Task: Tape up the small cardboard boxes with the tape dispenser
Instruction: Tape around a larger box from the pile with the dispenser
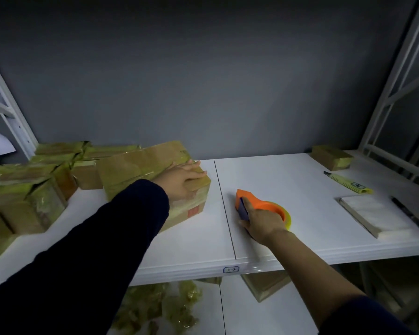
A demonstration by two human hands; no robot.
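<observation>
Far left of the white shelf [276,175]: a heap of small brown cardboard boxes [27,189], wrapped in shiny yellowish tape and stacked unevenly against the grey back wall.

Just right of the heap: a larger brown cardboard box [140,170], turned at an angle, with tape across its top and a small red mark on its near side. The left hand [183,178] lies flat on the box's right top corner, fingers straight and pressing down. Its dark blue sleeve [94,250] runs in from the near left.

Centre: a thin seam runs near to far across the shelf. A small handwritten label [231,269] sits on the front edge below it.

Right of the seam: an orange plastic tape dispenser [264,204] with a roll of clear yellowish tape, resting on the shelf, well apart from the box. The right hand [261,221] grips it from the near side, fingers curled round its body, index finger laid along the top. The forearm is bare.

Far right corner: one small taped cardboard box [330,158] standing alone. Nearer than it, a yellow utility knife [347,183] lies flat, then a white paper pad [377,215], with a black pen [410,213] along the pad's right edge.

On the lower shelf are crumpled scraps of yellowish tape [160,308] at left and another cardboard box [264,284], partly hidden, at right.
</observation>
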